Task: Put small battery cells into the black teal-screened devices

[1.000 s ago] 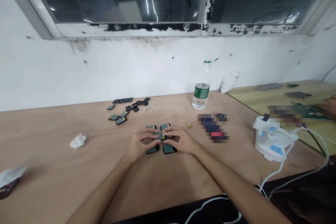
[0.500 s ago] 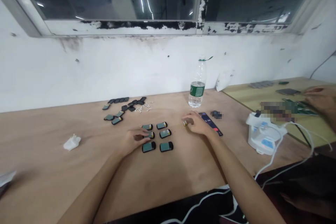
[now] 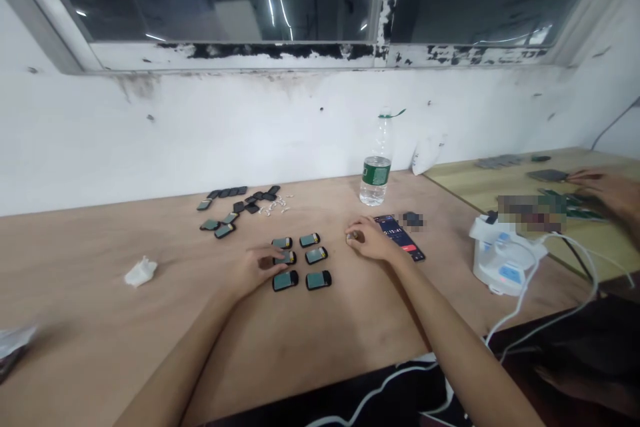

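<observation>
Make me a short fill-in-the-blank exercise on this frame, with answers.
By the person's left hand, ____ small black devices with grey-green faces lie in two columns.
The black rectangular phone lies nearer the ____ hand.
The label around the clear plastic bottle is ____.

Missing words: six; right; green.

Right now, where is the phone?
In the head view, the phone lies right of centre on the table, beside the right hand and in front of the water bottle.
</observation>
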A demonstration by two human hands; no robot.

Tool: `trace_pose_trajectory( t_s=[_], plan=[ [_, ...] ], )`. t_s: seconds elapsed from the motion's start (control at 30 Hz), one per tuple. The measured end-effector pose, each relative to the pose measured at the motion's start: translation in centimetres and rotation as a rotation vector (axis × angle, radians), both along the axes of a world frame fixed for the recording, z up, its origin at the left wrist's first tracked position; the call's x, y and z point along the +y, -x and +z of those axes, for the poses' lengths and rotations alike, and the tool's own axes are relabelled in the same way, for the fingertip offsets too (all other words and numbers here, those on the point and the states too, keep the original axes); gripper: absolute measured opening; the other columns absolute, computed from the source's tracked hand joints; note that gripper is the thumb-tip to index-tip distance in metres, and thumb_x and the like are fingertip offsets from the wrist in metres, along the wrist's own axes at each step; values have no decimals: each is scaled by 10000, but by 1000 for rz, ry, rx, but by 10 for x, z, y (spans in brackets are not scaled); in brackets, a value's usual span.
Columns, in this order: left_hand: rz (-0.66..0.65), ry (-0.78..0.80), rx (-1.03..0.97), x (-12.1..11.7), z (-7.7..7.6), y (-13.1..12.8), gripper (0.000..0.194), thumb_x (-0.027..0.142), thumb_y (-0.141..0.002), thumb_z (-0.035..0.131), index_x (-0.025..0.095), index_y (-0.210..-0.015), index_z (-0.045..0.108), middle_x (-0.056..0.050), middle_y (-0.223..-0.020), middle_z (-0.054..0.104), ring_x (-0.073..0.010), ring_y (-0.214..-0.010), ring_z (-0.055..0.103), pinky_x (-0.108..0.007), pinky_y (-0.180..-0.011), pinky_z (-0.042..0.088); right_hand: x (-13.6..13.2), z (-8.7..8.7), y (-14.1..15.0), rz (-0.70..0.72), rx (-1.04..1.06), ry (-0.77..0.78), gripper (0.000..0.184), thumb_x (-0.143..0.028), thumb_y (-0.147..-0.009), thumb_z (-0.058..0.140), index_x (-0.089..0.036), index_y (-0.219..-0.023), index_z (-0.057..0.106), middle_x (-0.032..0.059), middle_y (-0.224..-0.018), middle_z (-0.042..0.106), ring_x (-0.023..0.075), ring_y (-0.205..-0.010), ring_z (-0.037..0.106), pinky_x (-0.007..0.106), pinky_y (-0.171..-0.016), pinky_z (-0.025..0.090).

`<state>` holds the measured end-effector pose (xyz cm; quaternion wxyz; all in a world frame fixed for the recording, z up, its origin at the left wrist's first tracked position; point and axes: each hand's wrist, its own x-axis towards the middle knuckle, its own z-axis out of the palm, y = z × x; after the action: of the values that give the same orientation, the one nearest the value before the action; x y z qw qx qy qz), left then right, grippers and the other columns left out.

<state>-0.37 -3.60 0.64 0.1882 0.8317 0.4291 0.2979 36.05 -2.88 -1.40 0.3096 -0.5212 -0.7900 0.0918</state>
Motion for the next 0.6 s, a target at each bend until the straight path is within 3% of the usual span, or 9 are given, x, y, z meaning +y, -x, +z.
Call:
trace_pose_trajectory(
  t_s=[0.17,0.37,0.5,0.6],
  plan=[
    [21,36,-1,-3,1,-3,277,495,-852,728,240,-916,815,-73,-1075,787,-257,-966,742,-344,-840,628,-1,1,3,44,-1,3,175,-211,-855,693,-191,-1013,767,116,-1151,705,299,-1171,582,504,-1093,423],
    [31,-63,26,-7,19,1,294,490,-911,662,243,-891,819,-70,-1046,780,-245,-958,728,-318,-809,606,-5,5,9,91,8,-33,211,-201,-858,699,-194,-1060,760,117,-1158,696,292,-1178,583,510,-1100,422],
    [-145,28,42,-11,23,9,258,486,-887,714,256,-818,807,-46,-922,769,-218,-839,720,-304,-767,590,-9,12,13,109,58,-25,232,-193,-852,703,-189,-1076,767,113,-1111,739,284,-1106,638,472,-1039,480],
    [-256,121,41,-15,18,10,230,487,-800,802,258,-800,800,-51,-930,760,-222,-829,723,-297,-742,590,-13,18,17,103,166,61,236,-221,-863,691,-177,-1080,773,102,-1043,780,242,-938,699,382,-884,549]
  ],
)
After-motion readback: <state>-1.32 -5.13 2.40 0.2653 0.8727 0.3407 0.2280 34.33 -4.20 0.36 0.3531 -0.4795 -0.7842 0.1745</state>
